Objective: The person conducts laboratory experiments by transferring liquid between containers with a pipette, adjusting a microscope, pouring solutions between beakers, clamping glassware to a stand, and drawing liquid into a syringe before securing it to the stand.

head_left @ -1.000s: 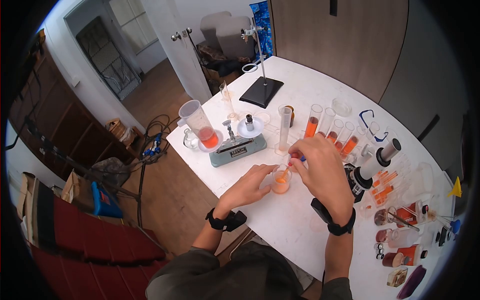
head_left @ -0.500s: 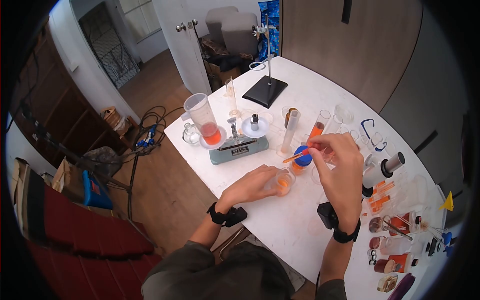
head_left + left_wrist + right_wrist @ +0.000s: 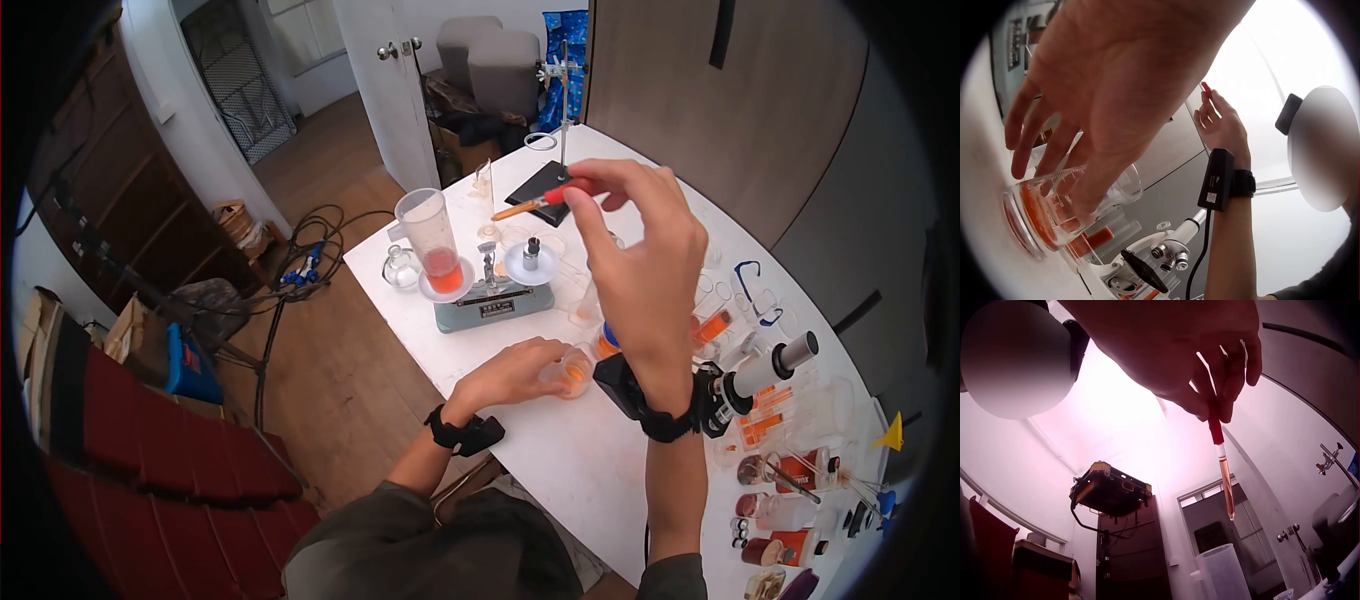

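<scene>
Behind and around a white table (image 3: 590, 455), shows pale walls and a brown cabinet at upper right. Holds the right hand (image 3: 650, 250) raised above the tabletop, right of centre, pinching a slim glass dropper with red bulb (image 3: 525, 207) between thumb and fingertips. Points the dropper's orange-filled tip leftward in the head view, near a teal two-pan balance (image 3: 495, 308). Keeps the left hand (image 3: 510, 375) low at centre, partly open, loosely gripping a clear beaker of orange liquid (image 3: 577, 372) upright on the tabletop.
</scene>
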### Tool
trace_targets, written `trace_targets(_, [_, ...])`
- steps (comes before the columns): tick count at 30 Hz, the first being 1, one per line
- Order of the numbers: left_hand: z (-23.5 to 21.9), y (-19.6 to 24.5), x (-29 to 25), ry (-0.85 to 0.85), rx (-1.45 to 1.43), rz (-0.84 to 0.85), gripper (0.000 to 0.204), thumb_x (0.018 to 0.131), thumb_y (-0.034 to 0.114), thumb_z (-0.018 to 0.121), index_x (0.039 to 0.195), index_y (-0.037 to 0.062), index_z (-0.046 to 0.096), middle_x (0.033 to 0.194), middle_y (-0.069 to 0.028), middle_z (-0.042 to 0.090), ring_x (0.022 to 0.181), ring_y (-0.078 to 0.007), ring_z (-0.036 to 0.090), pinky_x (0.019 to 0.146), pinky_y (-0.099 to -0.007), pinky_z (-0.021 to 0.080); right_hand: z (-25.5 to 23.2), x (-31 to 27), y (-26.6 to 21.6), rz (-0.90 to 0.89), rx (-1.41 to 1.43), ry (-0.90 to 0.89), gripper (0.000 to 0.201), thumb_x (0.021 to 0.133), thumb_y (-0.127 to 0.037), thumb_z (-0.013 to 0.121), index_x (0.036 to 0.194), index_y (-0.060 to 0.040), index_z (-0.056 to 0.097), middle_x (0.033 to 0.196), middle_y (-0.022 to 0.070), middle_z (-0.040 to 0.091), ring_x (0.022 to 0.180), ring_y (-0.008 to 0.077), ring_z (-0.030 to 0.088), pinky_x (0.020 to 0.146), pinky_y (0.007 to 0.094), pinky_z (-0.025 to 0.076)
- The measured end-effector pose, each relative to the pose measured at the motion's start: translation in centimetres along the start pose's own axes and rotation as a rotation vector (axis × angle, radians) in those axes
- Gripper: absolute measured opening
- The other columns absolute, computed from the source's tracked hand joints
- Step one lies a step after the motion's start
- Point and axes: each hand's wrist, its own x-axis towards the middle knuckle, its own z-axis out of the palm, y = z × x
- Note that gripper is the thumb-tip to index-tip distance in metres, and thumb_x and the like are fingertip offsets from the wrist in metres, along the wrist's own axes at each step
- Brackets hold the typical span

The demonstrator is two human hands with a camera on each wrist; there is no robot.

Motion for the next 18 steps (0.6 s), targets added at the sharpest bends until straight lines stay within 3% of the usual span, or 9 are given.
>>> trace_targets(2, [0.4,-0.2,0.1,0.068,-0.016,0.065,0.051,0.087,0.026,0.077,0.128,0.0016,0.06,0.114,-0.017,0.069,0.109,-0.0344,0.063,0.095,-0.0432,0.049,1.6,0.8,-0.6,-0.006,0.08,0.003,0.013,0.084,-0.006,0.075,0.097,-0.0039,0.071,0.086,0.0061,0.071,0.083,0.0237,0.061,0.073,0.0351,0.051])
trace_targets(5, [0.2,0.0,-0.1,0.091,-0.136,0.128,0.047,0.086,0.025,0.078,0.124,0.0036,0.06,0.112,-0.0139,0.07,0.106,-0.0335,0.063,0.093,-0.0424,0.049,4.4,1.8,-0.7,-0.096,0.101,0.019,0.012,0.084,-0.006,0.075,0.095,-0.0041,0.07,0.086,0.0062,0.07,0.084,0.0246,0.061,0.077,0.0363,0.05])
trace_targets(11, [0.8,-0.5,0.1,0.098,-0.208,0.124,0.047,0.085,0.023,0.079,0.124,0.0047,0.06,0.114,-0.0127,0.069,0.111,-0.0322,0.062,0.097,-0.0415,0.048,7.4,2.1,-0.5,-0.101,0.124,-0.04,0.01,0.084,-0.007,0.075,0.093,-0.0038,0.07,0.083,0.0065,0.068,0.085,0.0255,0.061,0.079,0.0386,0.049])
trace_targets(14, [0.9,-0.8,0.0,0.091,-0.183,0.128,0.05,0.085,0.024,0.079,0.126,0.0038,0.059,0.116,-0.0141,0.068,0.113,-0.0324,0.062,0.098,-0.0414,0.048,7.8,1.9,-0.3,-0.114,0.064,-0.049,0.011,0.083,-0.006,0.077,0.094,-0.005,0.074,0.084,0.0057,0.072,0.077,0.019,0.062,0.07,0.0331,0.051])
trace_targets(16, [0.9,-0.8,-0.1,0.089,-0.169,0.132,0.052,0.085,0.025,0.079,0.127,0.0033,0.058,0.117,-0.0154,0.067,0.113,-0.0328,0.062,0.098,-0.0416,0.048,8.2,2.0,0.0,-0.12,0.122,-0.047,0.007,0.084,-0.005,0.074,0.088,-0.0034,0.07,0.082,0.0073,0.068,0.083,0.0268,0.06,0.08,0.0396,0.048])
trace_targets(18, [0.9,-0.9,-0.2,0.098,-0.151,0.115,0.053,0.085,0.025,0.079,0.128,0.0025,0.058,0.119,-0.0187,0.065,0.113,-0.0345,0.061,0.099,-0.0422,0.048,8.3,2.1,0.1,-0.127,0.12,-0.051,0.006,0.084,-0.005,0.074,0.088,-0.0036,0.069,0.081,0.0074,0.067,0.083,0.0268,0.06,0.08,0.0398,0.048])
